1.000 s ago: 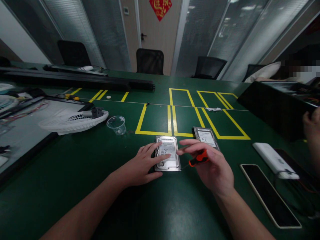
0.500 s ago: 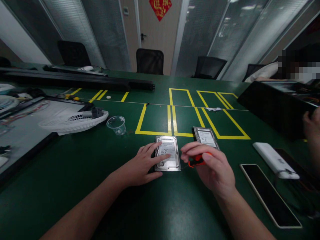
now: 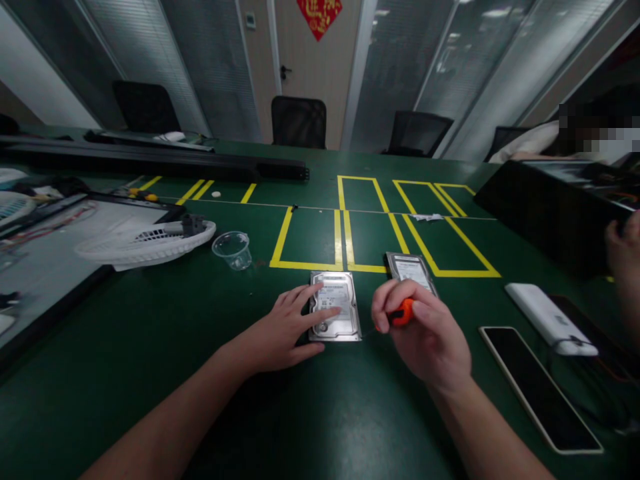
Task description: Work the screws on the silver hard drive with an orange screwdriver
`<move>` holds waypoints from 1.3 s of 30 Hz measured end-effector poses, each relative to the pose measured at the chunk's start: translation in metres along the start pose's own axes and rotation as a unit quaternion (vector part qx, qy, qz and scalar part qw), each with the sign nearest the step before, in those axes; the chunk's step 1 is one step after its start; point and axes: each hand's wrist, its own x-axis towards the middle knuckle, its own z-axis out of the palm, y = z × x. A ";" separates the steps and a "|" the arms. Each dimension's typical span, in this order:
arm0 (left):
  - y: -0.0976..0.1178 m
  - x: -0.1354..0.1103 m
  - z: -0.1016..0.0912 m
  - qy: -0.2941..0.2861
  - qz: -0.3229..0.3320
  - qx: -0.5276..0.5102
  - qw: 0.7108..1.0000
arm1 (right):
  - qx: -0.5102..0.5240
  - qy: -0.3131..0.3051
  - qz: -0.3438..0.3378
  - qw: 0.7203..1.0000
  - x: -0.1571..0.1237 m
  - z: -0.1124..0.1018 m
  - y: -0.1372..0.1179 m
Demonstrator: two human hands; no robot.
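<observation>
Silver-lidded and label up, the hard drive [image 3: 335, 313] lies flat on the green bench [image 3: 150, 360], about midway between its left and right edges and just on the near side of the yellow tape boxes [image 3: 305, 265]. The left hand [image 3: 283, 333] rests on it with fingers spread and flat, fingertips on the label and the left rim, pinning it rather than closing around it. The right hand [image 3: 425, 337] hovers just right of the drive, curled tight about a screwdriver [image 3: 401, 311] whose orange handle shows between thumb and forefinger; the shaft is too thin to trace. A 2nd drive [image 3: 411, 270] lies just beyond that hand, touching the tape line. Toward the left edge stand a clear plastic cup [image 3: 233, 249] and a white fan grille [image 3: 145, 241]; toward the right edge lie a power bank [image 3: 549, 319] and a phone [image 3: 540, 390], and there another person's hand [image 3: 623, 247] grips a black case [image 3: 550, 213]. The hard drive looks dense and rigid, with a smooth lid apt to slide and insides that would not like a knock. Its 2 long side edges seem the safest hold.
</observation>
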 end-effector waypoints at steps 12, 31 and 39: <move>-0.002 0.000 0.002 0.001 0.007 0.011 1.000 | 0.040 -0.030 0.028 0.998 -0.004 0.002 -0.001; -0.002 0.000 0.002 0.002 0.004 0.002 1.000 | 0.059 -0.056 0.014 0.997 -0.003 -0.003 0.006; -0.004 0.002 0.007 0.017 -0.007 -0.011 1.000 | 0.055 -0.064 0.017 0.996 -0.004 -0.002 0.004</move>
